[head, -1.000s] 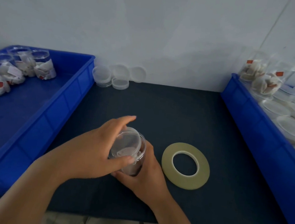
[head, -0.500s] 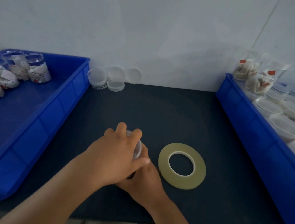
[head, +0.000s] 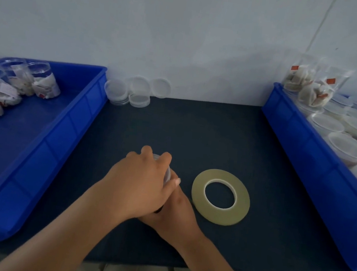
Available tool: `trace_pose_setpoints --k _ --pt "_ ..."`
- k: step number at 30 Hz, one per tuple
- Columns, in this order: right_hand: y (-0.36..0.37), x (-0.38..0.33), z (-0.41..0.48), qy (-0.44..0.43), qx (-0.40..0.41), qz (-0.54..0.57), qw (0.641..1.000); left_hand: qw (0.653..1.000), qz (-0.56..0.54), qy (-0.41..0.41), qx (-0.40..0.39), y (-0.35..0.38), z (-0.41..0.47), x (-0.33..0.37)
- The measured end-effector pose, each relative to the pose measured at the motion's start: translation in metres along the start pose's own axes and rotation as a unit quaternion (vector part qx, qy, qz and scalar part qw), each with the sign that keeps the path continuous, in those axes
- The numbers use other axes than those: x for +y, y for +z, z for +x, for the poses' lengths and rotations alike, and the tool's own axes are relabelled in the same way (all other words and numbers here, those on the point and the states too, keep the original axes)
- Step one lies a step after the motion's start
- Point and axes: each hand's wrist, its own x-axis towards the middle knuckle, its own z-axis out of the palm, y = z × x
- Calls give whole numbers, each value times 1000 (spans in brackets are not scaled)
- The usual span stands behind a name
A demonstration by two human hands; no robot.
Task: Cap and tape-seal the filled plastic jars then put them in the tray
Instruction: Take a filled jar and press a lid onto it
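Observation:
A clear plastic jar [head: 167,174] stands on the dark mat in front of me, almost wholly hidden by my hands. My left hand [head: 141,182] lies over its top, fingers curled round the lid. My right hand [head: 173,210] grips the jar's body from the near side, below the left hand. A roll of yellowish tape [head: 220,197] lies flat on the mat just right of my hands. The blue tray [head: 45,142] on the left holds several capped filled jars [head: 43,82] at its far end.
Loose clear lids [head: 137,91] are stacked at the back of the mat by the wall. A second blue tray [head: 316,164] on the right holds several uncapped jars and filled jars [head: 312,86] piled at its far corner.
My left hand came down from holding the lid tilted over the jar to covering its top fully. The view also shifted slightly to the right.

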Motion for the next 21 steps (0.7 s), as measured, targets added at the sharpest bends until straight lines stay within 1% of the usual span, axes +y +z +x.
trace_pose_setpoints --k 3,5,9,12,14,16,18,20,21 --pt "-1 -1 -1 -8 3 -8 1000 1000 14 -2 18 2 0 5" --pt "-1 -1 -1 -7 5 -11 1000 999 6 26 23 3 2 1" --pt "-2 -2 -3 6 4 0 1000 987 -16 161 12 7 6 -24" --pt "-6 -1 -3 20 -15 0 1000 961 -83 262 13 2 8 -39" --pt "-6 -3 -3 24 -18 -19 999 945 -132 299 27 -1 11 -41" --pt "-6 -4 -2 22 -11 -37 999 936 -157 314 39 -4 16 -39" --pt "-5 -5 -2 18 1 -36 999 937 -161 308 34 -7 18 -37" --pt "-5 -4 -3 19 4 -18 1000 956 -126 265 27 -6 11 -36" --pt "-5 -4 -2 18 2 -5 1000 971 -102 214 32 -2 5 -34"
